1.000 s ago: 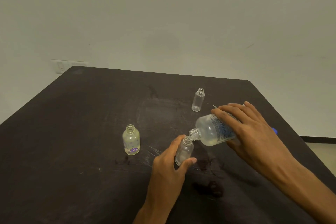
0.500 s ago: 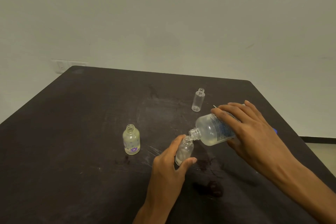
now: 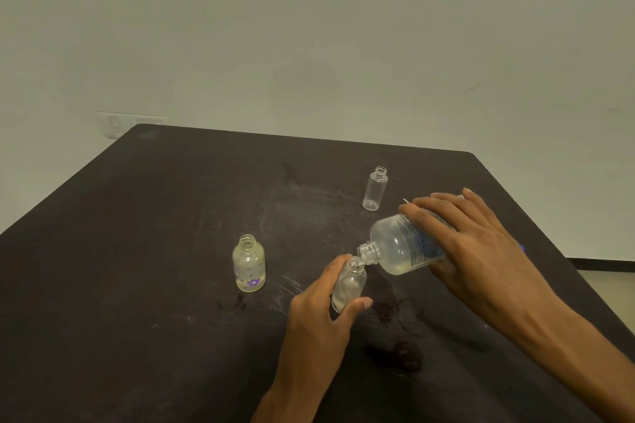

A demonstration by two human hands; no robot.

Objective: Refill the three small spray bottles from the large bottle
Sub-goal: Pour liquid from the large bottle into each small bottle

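Observation:
My right hand (image 3: 477, 251) grips the large clear bottle (image 3: 398, 244), tipped on its side with its open neck over the mouth of a small clear bottle (image 3: 348, 287). My left hand (image 3: 316, 316) holds that small bottle tilted toward the large one; a little liquid shows at its bottom. A small bottle with a purple flower print (image 3: 249, 264) stands uncapped to the left, apart from both hands. A slim clear small bottle (image 3: 374, 189) stands uncapped farther back. All rest on or above a dark table (image 3: 137, 251).
Wet smears and dark stains mark the table around and in front of my hands. A bit of something blue (image 3: 521, 247) peeks out behind my right hand. The table's right edge runs close by my right forearm. A wall switch plate (image 3: 130, 124) sits behind the far left corner.

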